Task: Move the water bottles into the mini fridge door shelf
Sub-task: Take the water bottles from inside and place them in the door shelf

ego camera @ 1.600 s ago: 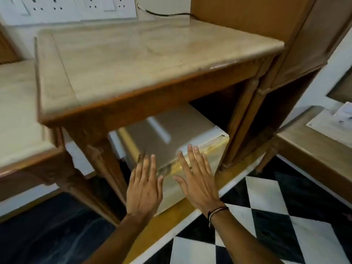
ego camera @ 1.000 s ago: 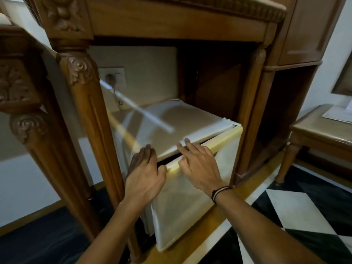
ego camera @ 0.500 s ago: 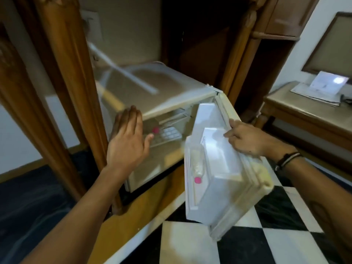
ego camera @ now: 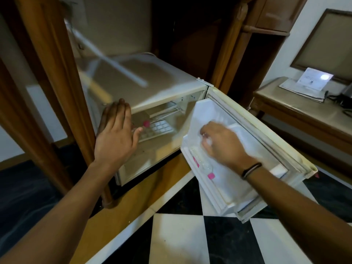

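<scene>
Under a wooden bench (ego camera: 57,60), the fridge door (ego camera: 253,130) stands open at three o'clock; left hand (ego camera: 114,138) flat, released; right hand (ego camera: 222,145) blurred, grip unclear, reaching the shelf's bottle (ego camera: 202,164).

Dim warm indoor light, bright glare streak across fridge top (ego camera: 133,73), motion blur on right hand (ego camera: 222,143), wide-angle bending at edges, dark shadow far under furniture.

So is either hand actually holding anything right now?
Left hand is open and empty, at the fridge opening. Right hand is curled over the door shelf near a bottle; too blurred to tell any hold.
</scene>
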Motion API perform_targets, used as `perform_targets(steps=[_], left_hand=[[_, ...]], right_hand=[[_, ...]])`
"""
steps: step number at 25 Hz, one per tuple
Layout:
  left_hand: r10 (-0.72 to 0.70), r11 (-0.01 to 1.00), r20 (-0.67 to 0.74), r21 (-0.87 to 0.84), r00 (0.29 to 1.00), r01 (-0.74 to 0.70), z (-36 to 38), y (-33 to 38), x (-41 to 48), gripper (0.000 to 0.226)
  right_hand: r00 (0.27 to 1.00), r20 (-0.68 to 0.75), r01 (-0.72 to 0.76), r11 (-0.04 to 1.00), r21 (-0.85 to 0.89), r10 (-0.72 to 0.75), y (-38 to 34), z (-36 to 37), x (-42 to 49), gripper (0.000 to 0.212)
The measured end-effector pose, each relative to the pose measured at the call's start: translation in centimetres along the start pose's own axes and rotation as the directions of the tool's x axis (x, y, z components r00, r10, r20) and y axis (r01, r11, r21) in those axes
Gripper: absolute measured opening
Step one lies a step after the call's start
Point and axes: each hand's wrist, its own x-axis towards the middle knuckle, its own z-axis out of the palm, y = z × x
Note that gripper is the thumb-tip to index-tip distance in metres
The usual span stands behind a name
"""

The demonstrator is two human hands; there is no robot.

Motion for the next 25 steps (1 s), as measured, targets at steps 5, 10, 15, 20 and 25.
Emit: perform_targets(steps=[5, 10, 15, 20, 25], left_hand=[[0.007, 0.997, -0.067, 0.074, 0.998, -0.002, 1.4, 0.0, 0.0, 0.076], [0.003, 0.988, -0.115, 0.154, 0.993, 0.015, 2.8, 0.3, 0.4, 0.078], [0.005, 0.990, -0.167, 0.138, 0.986, 0.018, 3.6, 0.1, 0.6, 0.078], [-0.027, 0.993, -0.197, 0.110, 0.980, 0.049, 4.1, 0.4, 0.8, 0.078], [0.013, 0.998, -0.174, 0.068, 0.985, -0.001, 3.6, -0.4, 0.4, 0.074]], right_hand=[[0.741, 0.598, -0.294, 0.948, -0.119, 0.305, -0.9, 12.4, -3.3, 0.030], [0.645, 0.613, -0.527, 0.846, -0.077, 0.457, 4.3, 17.1, -4.8, 0.057], [0.781, 0.488, -0.339, 0.921, -0.193, 0.389, 3.4, 17.4, -4.0, 0.047], [0.914, 0.336, -0.084, 0.918, -0.389, 0.226, -1.1, 13.9, 3.6, 0.034], [0.879, 0.290, -0.346, 0.925, -0.157, 0.378, 1.3, 12.1, 8.6, 0.035]])
